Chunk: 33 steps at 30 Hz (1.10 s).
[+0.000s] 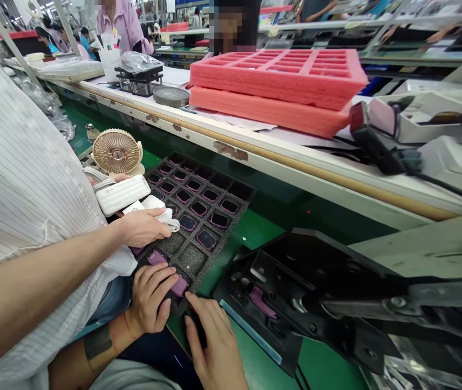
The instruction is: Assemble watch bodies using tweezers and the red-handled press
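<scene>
A black foam tray (198, 262) holds rows of purple-framed, dark-faced watch-like parts (206, 239). My left hand (151, 295) lies over its near edge, fingers stretched onto a purple part (180, 286) that shows its plain side. Another purple part (156, 258) rests just beyond those fingers. Close by on the right, my right hand (214, 341) has thumb and index finger apart, the index tip near the same part's edge. Something dark shows between that thumb and index; I cannot tell what it is. A black clamp fixture (271, 292) holds a purple piece (262, 302) to the right.
A co-worker's hand (145, 227) reaches over the tray beside a white power bank (123, 195) and cables. A beige fan (117, 153) stands behind. Red foam trays (271, 97) are stacked on the raised white shelf (316, 179). The fixture's metal lever (360, 307) extends right.
</scene>
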{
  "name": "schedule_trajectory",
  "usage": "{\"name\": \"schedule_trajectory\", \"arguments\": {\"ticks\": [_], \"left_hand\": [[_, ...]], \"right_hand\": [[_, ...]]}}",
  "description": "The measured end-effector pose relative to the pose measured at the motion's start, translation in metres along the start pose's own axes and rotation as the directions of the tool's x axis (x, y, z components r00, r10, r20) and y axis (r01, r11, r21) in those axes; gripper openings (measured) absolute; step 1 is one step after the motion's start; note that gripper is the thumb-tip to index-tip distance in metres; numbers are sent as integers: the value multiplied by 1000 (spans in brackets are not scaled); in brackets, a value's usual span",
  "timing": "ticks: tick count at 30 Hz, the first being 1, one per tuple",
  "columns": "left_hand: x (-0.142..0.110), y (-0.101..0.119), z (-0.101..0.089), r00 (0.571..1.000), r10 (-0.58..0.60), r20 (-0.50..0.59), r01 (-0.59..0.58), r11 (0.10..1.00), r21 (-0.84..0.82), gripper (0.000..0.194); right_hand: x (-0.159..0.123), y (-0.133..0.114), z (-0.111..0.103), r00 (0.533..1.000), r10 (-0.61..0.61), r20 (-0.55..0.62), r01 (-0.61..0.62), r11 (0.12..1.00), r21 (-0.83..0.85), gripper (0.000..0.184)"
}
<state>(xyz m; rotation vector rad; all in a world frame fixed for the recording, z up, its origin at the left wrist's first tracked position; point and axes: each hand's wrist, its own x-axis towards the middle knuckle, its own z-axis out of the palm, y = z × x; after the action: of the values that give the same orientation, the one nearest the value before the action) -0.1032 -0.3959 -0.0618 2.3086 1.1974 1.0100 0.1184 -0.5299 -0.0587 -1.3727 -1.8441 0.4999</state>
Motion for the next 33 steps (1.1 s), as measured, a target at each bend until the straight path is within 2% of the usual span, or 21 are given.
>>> {"name": "schedule_trajectory", "arguments": {"ticks": [2,3,5,10,15,18,21,29,33], "left_hand": [[-37,14,15,991,102,-86,-96,993,65,45],[-49,18,20,984,143,-110,-132,987,95,50],[-60,19,26,971,193,-142,-173,975,139,65],[-53,13,25,962,229,-151,-204,964,168,72],[-45,35,11,974,189,-127,-167,972,165,60],[-28,48,0,982,121,-141,-94,978,188,47],[4,51,-6,988,73,-133,-42,973,227,40],[103,33,-1,997,-39,-63,60,918,393,60],[127,28,-1,993,-114,-40,120,890,441,63]], "right_hand": [[0,-2,-1,1000,6,0,-6,1000,2,42],[0,-2,-1,1000,9,1,-9,1000,2,42],[0,-4,-1,1000,15,7,-15,1000,-1,42],[0,-6,-1,1000,13,20,-13,1000,-17,43],[0,-5,-2,1000,1,2,0,1000,-18,42],[0,-3,-1,1000,-5,16,5,1000,-14,43],[0,-2,1,1000,-8,24,8,1000,-23,43],[-2,-3,1,1000,-17,16,18,998,-52,44],[-1,-3,1,1000,-22,13,23,998,-65,46]]}}
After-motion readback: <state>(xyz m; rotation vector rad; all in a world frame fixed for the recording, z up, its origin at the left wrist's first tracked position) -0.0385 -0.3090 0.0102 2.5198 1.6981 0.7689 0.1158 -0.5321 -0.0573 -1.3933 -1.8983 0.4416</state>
